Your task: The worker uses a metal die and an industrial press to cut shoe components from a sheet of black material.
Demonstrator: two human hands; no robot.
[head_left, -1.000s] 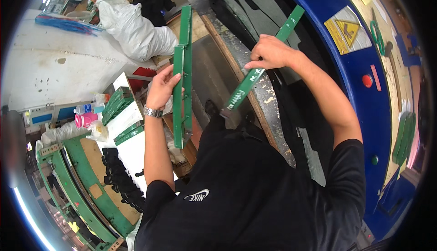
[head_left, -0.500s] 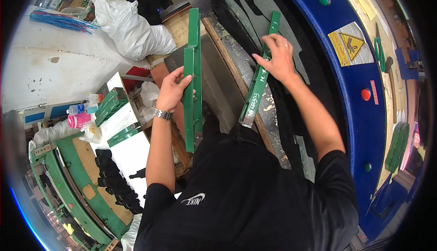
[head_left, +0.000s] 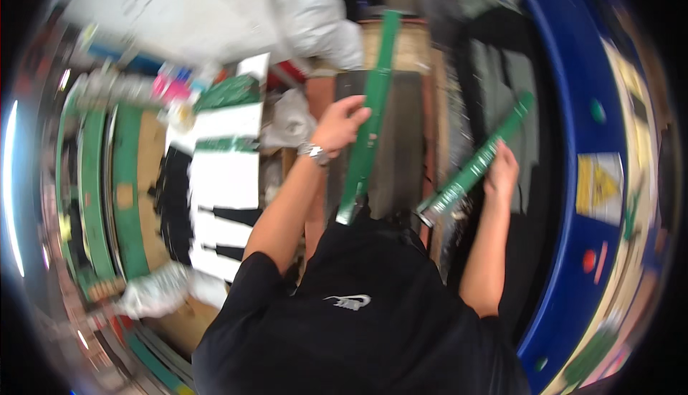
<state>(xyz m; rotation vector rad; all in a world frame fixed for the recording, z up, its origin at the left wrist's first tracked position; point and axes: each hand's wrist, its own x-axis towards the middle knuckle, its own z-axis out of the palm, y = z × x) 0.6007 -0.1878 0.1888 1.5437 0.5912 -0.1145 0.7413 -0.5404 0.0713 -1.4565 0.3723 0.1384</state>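
My left hand, with a metal-banded watch at its wrist, grips the left edge of a long narrow green bar. The bar stands lengthwise before my chest, its far end leaning slightly right. Farther right, my right hand is closed on the right edge of a shorter green bar with white handwriting. That bar slants from near my shirt up to the right, over black material with grey cut-out shapes. Motion blur hides the finger details.
A blue machine edge with buttons and a warning sign curves along the right. On the left, a white board carries more green pieces and black strips. White sacks stand beyond.
The view has swung, so the surroundings appear shifted and blurred. The left bar has turned to lean right, its broad face showing. My right hand has shifted from atop its bar to the right edge.
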